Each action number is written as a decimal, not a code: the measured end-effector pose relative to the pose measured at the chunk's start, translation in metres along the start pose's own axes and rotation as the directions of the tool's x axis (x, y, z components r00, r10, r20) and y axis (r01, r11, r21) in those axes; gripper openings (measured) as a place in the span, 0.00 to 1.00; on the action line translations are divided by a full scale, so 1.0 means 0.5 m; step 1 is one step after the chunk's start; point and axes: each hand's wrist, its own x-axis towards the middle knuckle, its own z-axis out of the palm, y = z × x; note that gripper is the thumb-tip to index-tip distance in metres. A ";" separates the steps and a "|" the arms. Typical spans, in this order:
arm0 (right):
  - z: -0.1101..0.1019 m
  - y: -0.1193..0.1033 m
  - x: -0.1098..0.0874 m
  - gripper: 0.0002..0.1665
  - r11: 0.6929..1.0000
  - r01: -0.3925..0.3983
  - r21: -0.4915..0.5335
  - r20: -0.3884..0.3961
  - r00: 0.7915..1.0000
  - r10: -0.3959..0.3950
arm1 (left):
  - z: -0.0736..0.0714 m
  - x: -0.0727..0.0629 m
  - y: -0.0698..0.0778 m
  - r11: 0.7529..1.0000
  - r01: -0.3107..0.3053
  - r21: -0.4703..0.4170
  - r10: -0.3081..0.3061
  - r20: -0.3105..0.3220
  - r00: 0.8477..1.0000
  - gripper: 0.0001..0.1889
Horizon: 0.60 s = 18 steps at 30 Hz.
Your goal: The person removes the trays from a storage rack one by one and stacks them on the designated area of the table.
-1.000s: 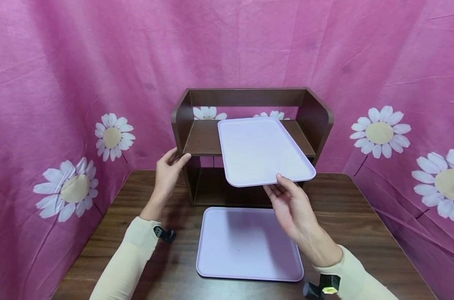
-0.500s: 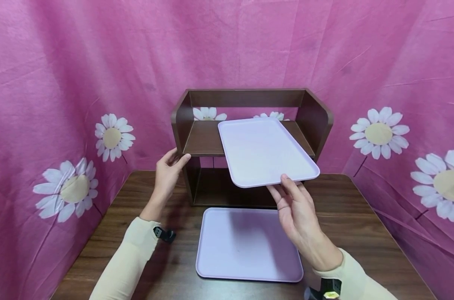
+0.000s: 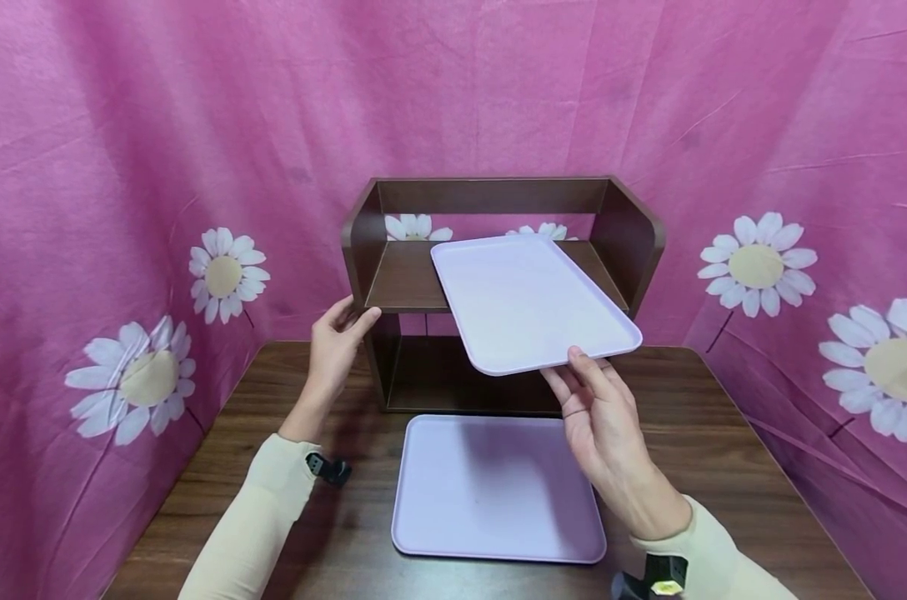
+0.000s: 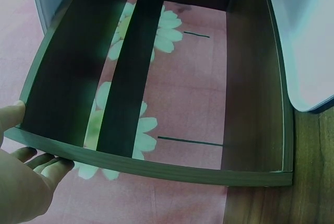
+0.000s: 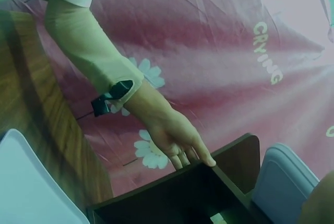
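A pale lilac rectangular tray (image 3: 532, 300) slants over the upper board of a dark brown two-tier shelf (image 3: 408, 279). My right hand (image 3: 607, 442) pinches its near edge, thumb on top and fingers beneath. Whether the far end touches the board I cannot tell. My left hand (image 3: 332, 346) grips the shelf's left side at the upper board's front corner; the left wrist view shows the thumb and fingers on either side of the edge (image 4: 156, 169). On the table in front of the shelf lies a second lilac tray (image 3: 491, 492), flat and bare.
The brown wood-grain table (image 3: 716, 450) runs around the shelf and the lower tray. Pink curtain (image 3: 498, 92) with white daisies hangs behind and on both sides. The shelf's lower compartment (image 3: 453, 375) is partly hidden behind the raised tray and right hand.
The right hand has moved slightly right, and the near end of the raised tray has swung right with it. Left hand, shelf and lower tray stay put.
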 end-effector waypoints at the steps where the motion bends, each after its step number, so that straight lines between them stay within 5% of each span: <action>1: -0.001 -0.002 0.000 0.10 1.000 0.004 0.000 0.007 1.000 -0.004 | 0.000 0.000 0.000 1.000 0.000 0.000 0.000 -0.001 1.000 0.29; 18: -0.005 -0.033 0.001 0.11 0.998 0.059 -0.015 0.105 0.993 -0.057 | -0.001 0.000 0.002 1.000 0.001 0.014 -0.001 0.000 1.000 0.29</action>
